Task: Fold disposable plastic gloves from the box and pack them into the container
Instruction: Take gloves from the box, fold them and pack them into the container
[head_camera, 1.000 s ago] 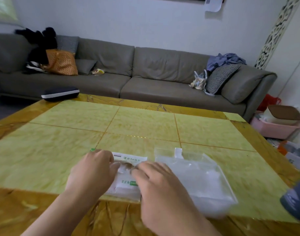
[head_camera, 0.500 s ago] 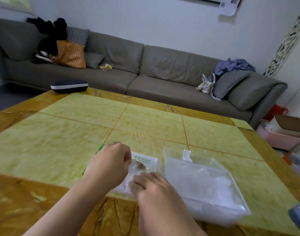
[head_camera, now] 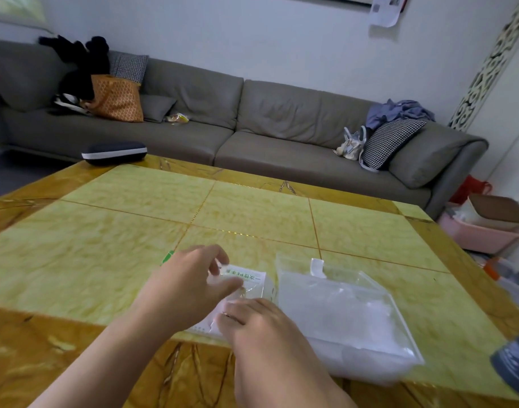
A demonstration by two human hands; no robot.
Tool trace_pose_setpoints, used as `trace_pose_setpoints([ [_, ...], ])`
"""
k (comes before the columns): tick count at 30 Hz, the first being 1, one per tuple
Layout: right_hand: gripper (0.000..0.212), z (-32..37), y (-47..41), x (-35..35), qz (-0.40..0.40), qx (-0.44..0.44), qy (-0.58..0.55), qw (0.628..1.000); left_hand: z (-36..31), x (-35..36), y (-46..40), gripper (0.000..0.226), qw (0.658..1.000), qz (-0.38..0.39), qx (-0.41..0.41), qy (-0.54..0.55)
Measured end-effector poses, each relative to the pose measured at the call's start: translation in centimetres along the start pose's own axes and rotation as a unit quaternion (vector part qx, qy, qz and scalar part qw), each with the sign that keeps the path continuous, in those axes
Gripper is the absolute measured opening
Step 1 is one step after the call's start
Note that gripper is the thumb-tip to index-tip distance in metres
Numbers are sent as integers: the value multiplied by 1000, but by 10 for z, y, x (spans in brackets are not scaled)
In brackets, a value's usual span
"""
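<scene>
Lying beneath both hands, the glove box (head_camera: 248, 278) is steadied by the flat-fingered right hand (head_camera: 252, 322); a glove (head_camera: 222, 279) is pinched by the left hand (head_camera: 190, 287), the clear container (head_camera: 399, 328) just rightward.

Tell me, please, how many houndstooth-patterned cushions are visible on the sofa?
2. One houndstooth cushion is at the sofa's left end, behind the orange bag; the other leans at the right end under the blue clothes. Others may be hidden.
</scene>
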State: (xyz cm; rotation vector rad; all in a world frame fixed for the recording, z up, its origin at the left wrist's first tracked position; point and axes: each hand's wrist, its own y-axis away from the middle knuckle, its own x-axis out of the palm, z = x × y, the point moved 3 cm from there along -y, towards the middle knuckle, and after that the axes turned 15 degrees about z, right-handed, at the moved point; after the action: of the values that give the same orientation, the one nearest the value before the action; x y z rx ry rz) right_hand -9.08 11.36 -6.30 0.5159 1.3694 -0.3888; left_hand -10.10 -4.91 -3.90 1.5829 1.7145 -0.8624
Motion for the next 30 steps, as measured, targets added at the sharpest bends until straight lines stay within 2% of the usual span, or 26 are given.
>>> trace_pose_setpoints([
  [3,54,0,0,0,9,6,6,1000,3,6,1,17,999,-14,-30,-37],
  [9,58,4,4,-6,-20,-9,0,1000,-2,-1,-1,15,997,-69,-9,45],
  [15,55,3,3,-9,1,-6,-4,1000,-11,-5,1,20,996,-71,20,58],
  [19,63,4,3,-14,31,-9,-26,999,-25,-17,10,27,987,-119,48,92],
  [26,65,4,1,-7,29,-5,-23,999,-19,-30,17,29,949,-156,-37,273],
  [30,65,5,0,-8,43,5,-23,999,-12,-36,17,29,878,-188,-72,434],
])
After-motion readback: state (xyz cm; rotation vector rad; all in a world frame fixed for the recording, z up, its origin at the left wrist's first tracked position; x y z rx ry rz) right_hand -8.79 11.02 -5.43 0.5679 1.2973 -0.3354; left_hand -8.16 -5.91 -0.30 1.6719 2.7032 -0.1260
